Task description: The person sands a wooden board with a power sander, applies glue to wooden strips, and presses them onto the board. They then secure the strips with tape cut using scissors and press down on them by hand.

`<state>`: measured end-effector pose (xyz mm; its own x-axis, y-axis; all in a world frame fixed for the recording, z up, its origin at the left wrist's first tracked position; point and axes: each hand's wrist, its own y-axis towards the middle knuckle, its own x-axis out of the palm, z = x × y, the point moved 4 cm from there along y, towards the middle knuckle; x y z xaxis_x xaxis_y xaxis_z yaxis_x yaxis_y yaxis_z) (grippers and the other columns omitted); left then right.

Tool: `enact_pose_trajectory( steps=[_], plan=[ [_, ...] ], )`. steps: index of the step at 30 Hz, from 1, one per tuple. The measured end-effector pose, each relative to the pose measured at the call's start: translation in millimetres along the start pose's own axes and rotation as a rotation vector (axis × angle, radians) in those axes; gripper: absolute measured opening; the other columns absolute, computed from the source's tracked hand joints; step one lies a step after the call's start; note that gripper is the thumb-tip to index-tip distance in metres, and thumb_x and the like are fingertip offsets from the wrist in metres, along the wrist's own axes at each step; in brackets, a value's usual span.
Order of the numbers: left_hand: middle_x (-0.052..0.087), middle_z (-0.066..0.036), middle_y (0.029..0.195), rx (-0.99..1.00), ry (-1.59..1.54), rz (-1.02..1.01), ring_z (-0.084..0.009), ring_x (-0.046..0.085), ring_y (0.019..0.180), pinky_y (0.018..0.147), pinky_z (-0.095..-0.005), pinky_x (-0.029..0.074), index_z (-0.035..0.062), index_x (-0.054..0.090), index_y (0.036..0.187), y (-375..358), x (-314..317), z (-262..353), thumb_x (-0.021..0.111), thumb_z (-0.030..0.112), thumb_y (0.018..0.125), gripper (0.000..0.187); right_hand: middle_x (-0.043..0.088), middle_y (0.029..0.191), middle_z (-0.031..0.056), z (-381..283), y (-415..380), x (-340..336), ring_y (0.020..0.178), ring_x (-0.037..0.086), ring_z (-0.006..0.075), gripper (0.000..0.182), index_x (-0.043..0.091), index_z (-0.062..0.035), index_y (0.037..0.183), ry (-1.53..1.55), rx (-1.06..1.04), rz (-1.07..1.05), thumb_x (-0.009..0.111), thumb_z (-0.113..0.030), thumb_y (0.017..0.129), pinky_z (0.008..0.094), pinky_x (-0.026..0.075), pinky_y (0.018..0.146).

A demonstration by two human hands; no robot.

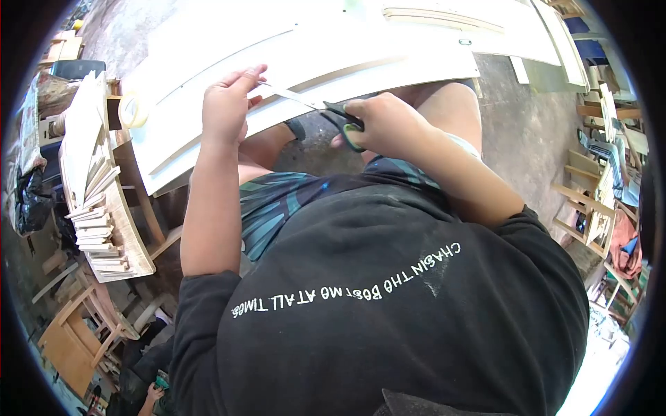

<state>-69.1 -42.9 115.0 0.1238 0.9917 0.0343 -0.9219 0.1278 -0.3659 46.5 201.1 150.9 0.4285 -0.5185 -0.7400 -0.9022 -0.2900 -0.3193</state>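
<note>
My right hand (pixel 388 119) is closed round the handles of a pair of scissors (pixel 352 137) with black and green grips. Toward the left, a narrow pale length (pixel 291 95) runs from the scissors to my left fingertips; I cannot tell whether it is a blade or a strip. My left hand (pixel 232 100) is raised, thumb and fingers bent together at the far end of that length. Both hands are over the near edge of a long white board (pixel 208 90), just above my lap.
A pale tape roll (pixel 132 111) sits at the board's left end. Several wooden strips (pixel 97 239) are stacked on a bench at left, with a wooden chair (pixel 76 340) below. Thin strips (pixel 444 17) lie across the far side. More wooden frames (pixel 586 204) stand at right.
</note>
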Motion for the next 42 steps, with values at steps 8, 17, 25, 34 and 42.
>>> enact_pose_trajectory(
  steps=[8,17,25,34,42],
  plan=[
    [0.073,-0.007,0.120,0.108,0.093,0.121,-0.0175,0.069,0.102,0.086,-0.0333,0.054,0.0058,0.075,0.122,-6,-51,42,0.073,0.026,0.101,0.028,0.075,0.087,0.0228,5,1,-13,0.086,0.075,0.0381,0.038,0.075,0.0014,0.109,0.035,0.138,-0.113,0.074,-0.028,0.085,0.0449,0.059,0.083],
    [0.074,-0.004,0.101,-0.033,0.458,-0.263,-0.0104,0.066,0.095,0.085,-0.0285,0.051,0.0038,0.073,0.128,-30,-25,14,0.074,0.014,0.096,0.034,0.076,0.099,0.0244,90,175,-67,0.090,0.074,0.0421,0.041,0.074,0.0052,0.105,-0.464,0.156,0.263,0.073,-0.034,0.093,0.0489,0.060,0.080],
    [0.075,-0.005,0.099,-0.129,0.656,-0.348,-0.0122,0.066,0.088,0.085,-0.0295,0.053,0.0037,0.075,0.127,-43,-26,12,0.076,0.016,0.092,0.038,0.077,0.111,0.0229,15,149,-41,0.102,0.074,0.0357,0.050,0.071,0.0015,0.128,-0.066,-0.247,0.275,0.077,-0.030,0.090,0.0434,0.057,0.094],
    [0.076,-0.013,0.116,-0.157,0.681,-0.533,-0.0219,0.069,0.107,0.098,-0.0344,0.052,0.0068,0.075,0.129,-15,-19,6,0.078,0.021,0.087,0.044,0.073,0.084,0.0047,-31,124,0,0.071,0.065,0.0106,0.025,0.076,-0.0016,0.103,0.432,-0.109,-0.138,0.078,-0.025,0.094,0.0279,0.054,0.065],
    [0.076,-0.008,0.108,-0.157,0.335,-0.350,-0.0186,0.068,0.101,0.095,-0.0341,0.052,0.0027,0.075,0.124,-6,-29,-9,0.083,0.031,0.090,0.045,0.069,0.077,0.0015,-32,108,-10,0.069,0.062,0.0091,0.023,0.076,-0.0034,0.100,0.483,0.024,0.025,0.078,-0.026,0.096,0.0253,0.051,0.063]
  ],
)
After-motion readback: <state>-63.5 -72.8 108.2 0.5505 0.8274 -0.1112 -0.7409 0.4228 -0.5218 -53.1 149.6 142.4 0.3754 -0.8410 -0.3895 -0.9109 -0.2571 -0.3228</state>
